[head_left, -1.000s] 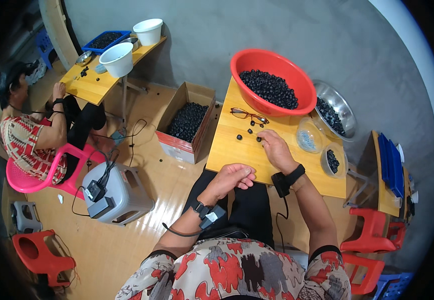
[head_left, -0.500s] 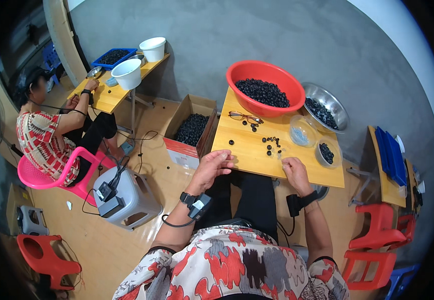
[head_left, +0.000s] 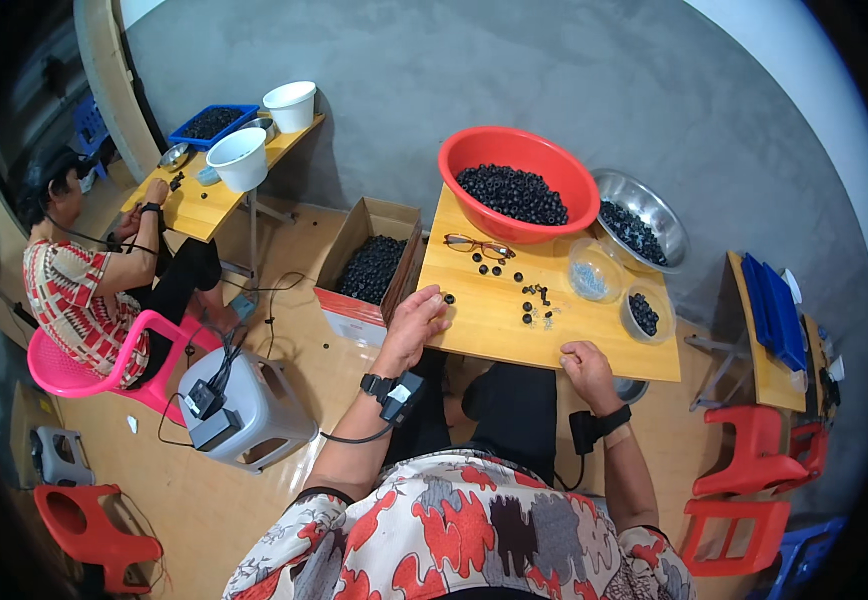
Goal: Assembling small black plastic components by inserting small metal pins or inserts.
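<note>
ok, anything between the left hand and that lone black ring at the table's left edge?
Nothing visible. The left hand rests at the left edge of the yellow table, and the black ring lies right beside its fingers; contact cannot be told. The eyeglasses lie farther back, out of the way.

Left hand (head_left: 416, 318) loosely curled, right hand (head_left: 586, 366) fisted, both forearms extended

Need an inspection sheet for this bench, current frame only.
Surface: yellow wooden tabletop, loose parts scattered mid-table.
Job's things: small black ring parts; red plastic basin full of them.
Clutter: brown-framed glasses, clear plastic cup, steel bowl.
Grippers: left hand at table's left edge beside one black ring; right hand on near edge, fist closed.
Cables: black cord from left wrist device.
Surroundings: cardboard box of black parts; seated co-worker at second table.
</note>
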{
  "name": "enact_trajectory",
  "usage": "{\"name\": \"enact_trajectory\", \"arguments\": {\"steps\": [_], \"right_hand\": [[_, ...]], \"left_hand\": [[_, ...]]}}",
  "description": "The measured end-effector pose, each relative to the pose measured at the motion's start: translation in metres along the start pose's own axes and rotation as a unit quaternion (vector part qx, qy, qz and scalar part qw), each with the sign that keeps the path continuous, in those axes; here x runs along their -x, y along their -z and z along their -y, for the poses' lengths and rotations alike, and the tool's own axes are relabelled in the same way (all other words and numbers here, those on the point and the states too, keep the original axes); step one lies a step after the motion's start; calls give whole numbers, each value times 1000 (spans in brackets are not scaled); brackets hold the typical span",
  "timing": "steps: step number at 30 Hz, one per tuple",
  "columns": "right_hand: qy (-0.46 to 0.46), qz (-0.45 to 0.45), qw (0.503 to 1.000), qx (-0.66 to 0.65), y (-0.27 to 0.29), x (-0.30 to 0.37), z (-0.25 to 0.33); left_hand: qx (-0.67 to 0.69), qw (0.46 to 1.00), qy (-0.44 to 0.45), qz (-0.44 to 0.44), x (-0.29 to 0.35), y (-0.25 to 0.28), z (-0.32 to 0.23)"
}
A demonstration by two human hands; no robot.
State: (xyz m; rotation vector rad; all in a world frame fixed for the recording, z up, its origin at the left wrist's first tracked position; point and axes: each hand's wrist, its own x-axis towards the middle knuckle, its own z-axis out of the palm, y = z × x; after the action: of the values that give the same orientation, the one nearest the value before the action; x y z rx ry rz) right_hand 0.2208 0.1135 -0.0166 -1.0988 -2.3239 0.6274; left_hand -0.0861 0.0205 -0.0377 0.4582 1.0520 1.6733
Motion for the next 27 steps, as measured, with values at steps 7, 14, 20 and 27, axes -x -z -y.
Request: {"name": "enact_trajectory", "arguments": {"steps": [7, 14, 20, 27], "right_hand": [[53, 11, 998, 34, -7, -39, 21], [139, 1, 989, 51, -24, -107, 43], [133, 30, 985, 102, -52, -157, 25], [140, 78, 984, 72, -67, -151, 31]], "left_hand": [[23, 998, 16, 57, -24, -16, 3], [44, 995, 9, 85, -19, -9, 7], [32, 997, 19, 71, -24, -13, 11], [40, 997, 31, 61, -23, -13, 10]]}}
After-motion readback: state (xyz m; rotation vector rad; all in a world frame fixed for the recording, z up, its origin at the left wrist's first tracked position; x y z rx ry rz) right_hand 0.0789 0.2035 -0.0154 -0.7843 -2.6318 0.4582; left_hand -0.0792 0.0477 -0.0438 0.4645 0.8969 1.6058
